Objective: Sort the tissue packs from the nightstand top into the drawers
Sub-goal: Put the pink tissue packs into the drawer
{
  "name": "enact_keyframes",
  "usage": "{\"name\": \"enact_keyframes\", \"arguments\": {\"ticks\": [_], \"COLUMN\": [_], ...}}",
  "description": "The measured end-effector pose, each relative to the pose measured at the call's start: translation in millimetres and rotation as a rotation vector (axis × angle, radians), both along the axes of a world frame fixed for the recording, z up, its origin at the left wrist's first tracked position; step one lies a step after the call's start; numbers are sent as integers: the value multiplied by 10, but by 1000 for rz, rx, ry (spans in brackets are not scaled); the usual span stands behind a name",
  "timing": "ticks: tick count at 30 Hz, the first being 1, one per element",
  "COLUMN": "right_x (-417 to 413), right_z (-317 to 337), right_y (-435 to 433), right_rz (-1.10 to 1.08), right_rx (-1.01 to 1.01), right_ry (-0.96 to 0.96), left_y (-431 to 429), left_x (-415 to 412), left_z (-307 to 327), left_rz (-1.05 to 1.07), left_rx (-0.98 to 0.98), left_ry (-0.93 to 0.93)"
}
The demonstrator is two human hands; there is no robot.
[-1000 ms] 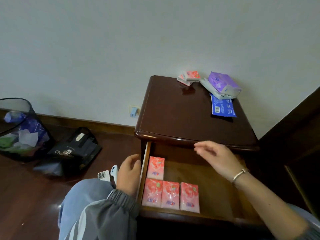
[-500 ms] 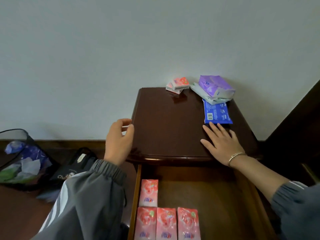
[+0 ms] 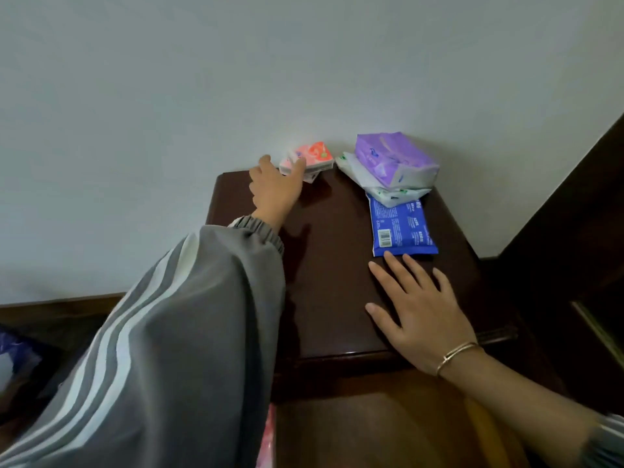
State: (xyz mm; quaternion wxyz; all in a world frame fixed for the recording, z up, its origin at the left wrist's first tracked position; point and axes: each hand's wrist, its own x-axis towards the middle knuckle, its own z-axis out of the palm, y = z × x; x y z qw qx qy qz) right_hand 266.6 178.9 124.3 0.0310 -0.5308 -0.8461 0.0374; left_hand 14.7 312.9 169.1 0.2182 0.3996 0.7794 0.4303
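Left hand (image 3: pixel 275 190) at the far edge, fingers over the small glossy pink tissue packs (image 3: pixel 315 157), grip lost in blur, while the right hand (image 3: pixel 422 309) lies flat and spread on the polished dark nightstand (image 3: pixel 331 265), just short of the flat blue pack (image 3: pixel 400 224).

blue pack (image 3: pixel 401 228): I see a barcode (image 3: pixel 385 238) and white print, too small to read
purple pack (image 3: pixel 391 157): blue mark, too blurred for me to read

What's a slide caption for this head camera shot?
Left hand touches the pink tissue packs at the back of the nightstand; right hand rests flat near the blue pack.
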Motion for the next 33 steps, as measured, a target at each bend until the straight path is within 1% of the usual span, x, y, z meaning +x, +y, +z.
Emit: {"name": "enact_keyframes", "arguments": {"ticks": [3,5,8,11,14,16,19,21,22,24,26,27,28,29,30,31,32,33], "right_x": [-6,-11,-7,5,14,19,29,38,42,39,39,42,46,52,49,47,44,40], "right_z": [18,21,-1,-11,-20,-34,-49,-49,-52,-53,-60,-67,-70,-75,-70,-78,-78,-68], "right_y": [-6,-2,5,20,29,23,26,33,38,42,46,53,57,63,58,80,90,76], "right_rz": [-7,-11,-6,-11,-9,-11,-14,-10,-10,-10,-11,-11,-8,-3,1,0,-2,0], "right_rx": [28,40,60,80,76,73,70,60,57,57,56,57,58,60,65,68,74,90], "right_ry": [9,9,6,7,13,10,16,21,24,39,52,56,55,54,61,80,111,152], "left_y": [307,476,639,702,700,674,610,530,467,290,81,-32,-161,-308,-476,-619,-782,-983], "left_x": [-46,-55,-24,12,-18,-76,-156,-199,-207,-197,-158,-134,-104,-71,-40,3,62,131], "left_z": [13,-2,-89,-162,-166,-145,-87,-72,-71,-82,-111,-123,-126,-112,-76,-44,-5,47], "left_rz": [-52,-92,-127,-87,-90,-115,-171,-195,-199,-172,-103,-64,-32,-13,-13,-43,-98,-162], "left_rx": [24,12,-44,-89,-179,-205,-184,-167,-161,-151,-109,-72,-26,25,86,145,197,226], "left_ry": [141,183,115,128,114,34,-195,-271,-273,-201,-113,-99,-138,-238,-391,-560,-693,-763]}}
